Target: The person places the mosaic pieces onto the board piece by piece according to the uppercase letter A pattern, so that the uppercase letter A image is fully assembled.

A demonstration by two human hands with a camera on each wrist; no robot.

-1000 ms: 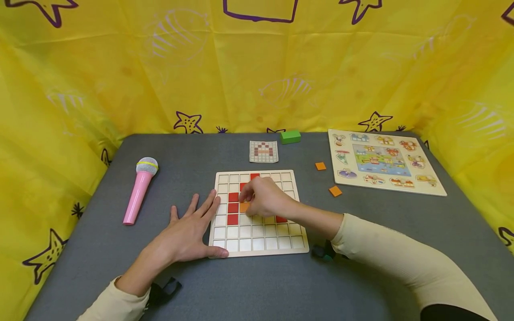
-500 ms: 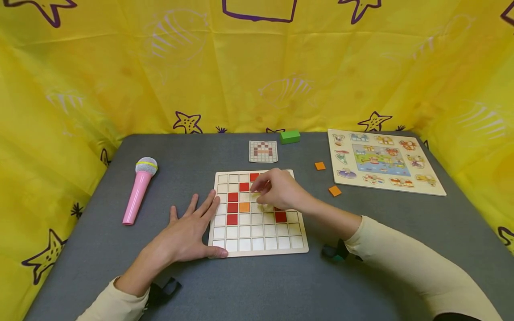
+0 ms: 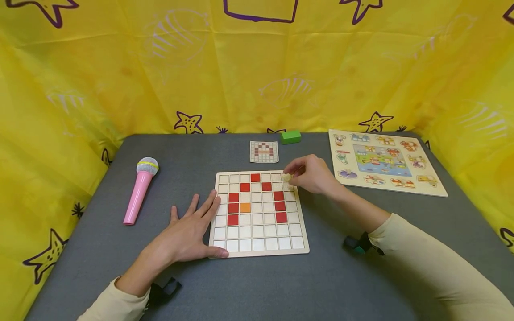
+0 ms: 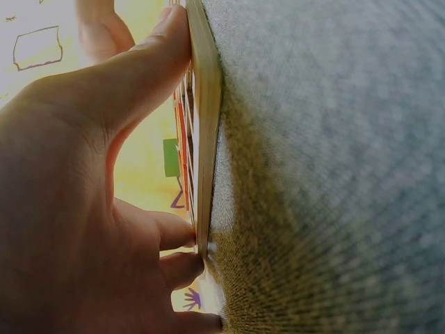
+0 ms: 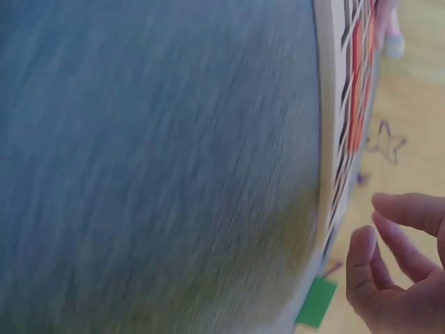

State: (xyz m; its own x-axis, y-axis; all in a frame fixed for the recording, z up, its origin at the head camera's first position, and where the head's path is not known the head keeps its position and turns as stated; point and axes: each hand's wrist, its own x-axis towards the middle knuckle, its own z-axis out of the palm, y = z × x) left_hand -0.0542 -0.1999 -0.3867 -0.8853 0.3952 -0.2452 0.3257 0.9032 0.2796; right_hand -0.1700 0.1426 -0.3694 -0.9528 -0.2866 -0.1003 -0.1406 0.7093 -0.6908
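A square wooden grid board lies on the grey table, with several red tiles and one orange tile set in its cells. My left hand rests at the board's left side, fingers spread and straight against the edge, thumb on the near left corner. Above the board's far right corner is my right hand. Its fingers are loosely bent, and in the right wrist view a gap shows between thumb and fingers with nothing in it. Loose orange tiles to the right are hidden by this hand.
A small pattern card and a green block lie beyond the board. To the left is a pink toy microphone. A wooden picture puzzle lies at the far right. Yellow printed cloth encloses the table.
My right hand has left the orange tile in the grid and moved right and away, off over the far right corner, uncovering the right-hand red tiles. The left hand stays put.
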